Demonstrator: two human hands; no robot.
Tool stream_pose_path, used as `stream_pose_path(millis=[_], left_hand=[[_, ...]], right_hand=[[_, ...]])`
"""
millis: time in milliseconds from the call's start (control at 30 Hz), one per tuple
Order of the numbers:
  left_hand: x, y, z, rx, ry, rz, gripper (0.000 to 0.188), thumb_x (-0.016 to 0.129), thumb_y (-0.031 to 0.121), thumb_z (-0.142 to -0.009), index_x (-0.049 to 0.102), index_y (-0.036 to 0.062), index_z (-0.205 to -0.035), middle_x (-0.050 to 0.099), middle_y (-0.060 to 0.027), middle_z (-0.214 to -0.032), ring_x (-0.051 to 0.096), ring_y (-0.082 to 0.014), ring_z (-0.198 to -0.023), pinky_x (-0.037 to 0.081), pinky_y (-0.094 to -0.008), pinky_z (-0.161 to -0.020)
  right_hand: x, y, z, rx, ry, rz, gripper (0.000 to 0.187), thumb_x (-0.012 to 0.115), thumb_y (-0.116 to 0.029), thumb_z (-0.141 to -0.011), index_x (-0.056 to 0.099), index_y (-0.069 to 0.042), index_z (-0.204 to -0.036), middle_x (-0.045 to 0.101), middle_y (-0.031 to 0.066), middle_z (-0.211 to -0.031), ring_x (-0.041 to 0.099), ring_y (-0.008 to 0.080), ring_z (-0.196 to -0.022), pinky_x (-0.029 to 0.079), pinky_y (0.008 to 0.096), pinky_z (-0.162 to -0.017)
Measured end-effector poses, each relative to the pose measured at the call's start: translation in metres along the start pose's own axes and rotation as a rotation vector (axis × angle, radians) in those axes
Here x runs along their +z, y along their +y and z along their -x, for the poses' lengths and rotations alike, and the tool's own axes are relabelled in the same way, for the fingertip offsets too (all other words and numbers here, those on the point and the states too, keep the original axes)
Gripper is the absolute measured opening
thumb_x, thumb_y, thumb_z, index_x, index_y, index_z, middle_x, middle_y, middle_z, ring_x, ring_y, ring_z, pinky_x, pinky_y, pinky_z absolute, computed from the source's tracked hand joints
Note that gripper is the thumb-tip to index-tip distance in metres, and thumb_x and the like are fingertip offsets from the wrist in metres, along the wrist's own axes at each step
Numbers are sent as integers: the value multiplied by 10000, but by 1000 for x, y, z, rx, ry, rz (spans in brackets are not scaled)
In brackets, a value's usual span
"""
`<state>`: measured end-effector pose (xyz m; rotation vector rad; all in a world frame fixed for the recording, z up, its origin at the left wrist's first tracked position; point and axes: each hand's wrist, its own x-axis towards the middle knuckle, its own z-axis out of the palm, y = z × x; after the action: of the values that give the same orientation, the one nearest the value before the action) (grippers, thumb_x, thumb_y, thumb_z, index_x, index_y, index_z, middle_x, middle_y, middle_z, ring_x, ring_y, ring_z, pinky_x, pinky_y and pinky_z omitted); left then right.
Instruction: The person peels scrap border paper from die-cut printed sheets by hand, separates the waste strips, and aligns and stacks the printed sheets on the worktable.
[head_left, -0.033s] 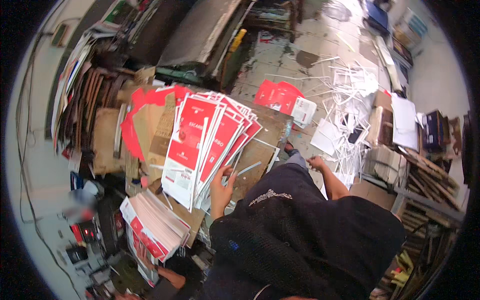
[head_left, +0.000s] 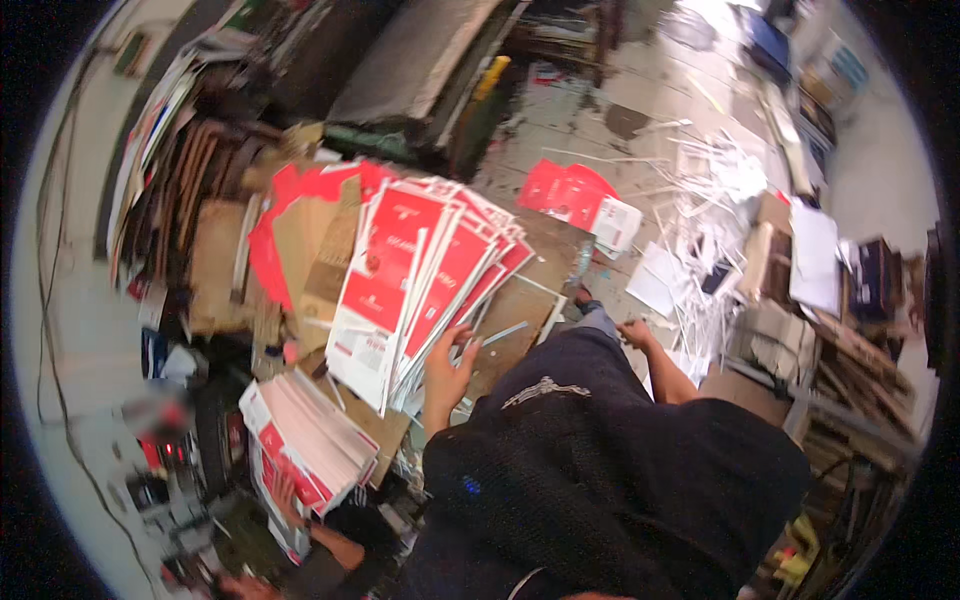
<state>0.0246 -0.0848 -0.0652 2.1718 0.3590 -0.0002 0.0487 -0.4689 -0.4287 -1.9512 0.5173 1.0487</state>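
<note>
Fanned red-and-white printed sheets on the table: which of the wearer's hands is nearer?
Left. The left hand is right beside the printed sheets, at their lower-right edge; contact is unclear. The right hand is farther right, beyond the table.

A fanned pile of printed sheets [head_left: 395,270] lies on the worktable [head_left: 512,308], cardboard [head_left: 305,237] to its left and the left hand [head_left: 448,368] just beside its near right edge. Nearer and left, a co-worker's hand [head_left: 287,492] is against a second stack [head_left: 318,435]. Right of the worktable, paper strips [head_left: 703,235] lie on the floor [head_left: 570,128], beyond the right hand [head_left: 634,333].
</note>
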Motion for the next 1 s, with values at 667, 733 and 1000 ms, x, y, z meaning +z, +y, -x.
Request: stream_pose_path(millis=[667, 733, 1000], left_hand=[[-45, -89, -16, 81, 309, -602, 645, 744, 141, -682, 512, 113, -1283, 379, -129, -1425, 349, -383, -1298, 314, -514, -1058], [-44, -124, -2, 274, 470, -445, 386, 691, 74, -699, 656, 60, -1083, 582, -148, -1221, 520, -334, -1150, 423, -412, -979], [-48, -75, 43, -32, 535, -130, 147, 625, 84, -817, 685, -37, -877, 658, -195, -740, 653, -340, -701, 507, -380, -690]], right_hand=[[-43, -429, 172, -843, 19, -353, 349, 502, -245, -961, 559, 14, -1188, 640, 105, -1056, 601, 185, -931, 469, 316, -841], [2, -412, 102, -1215, -78, -233, 367, 501, -253, -958, 542, -1, -1222, 621, 117, -1116, 575, 221, -1008, 451, 357, -895], [92, -415, 233, -1601, -510, 317, 524, 708, -255, -801, 522, -11, -1225, 553, 173, -1182, 538, 320, -1097, 449, 400, -891]])
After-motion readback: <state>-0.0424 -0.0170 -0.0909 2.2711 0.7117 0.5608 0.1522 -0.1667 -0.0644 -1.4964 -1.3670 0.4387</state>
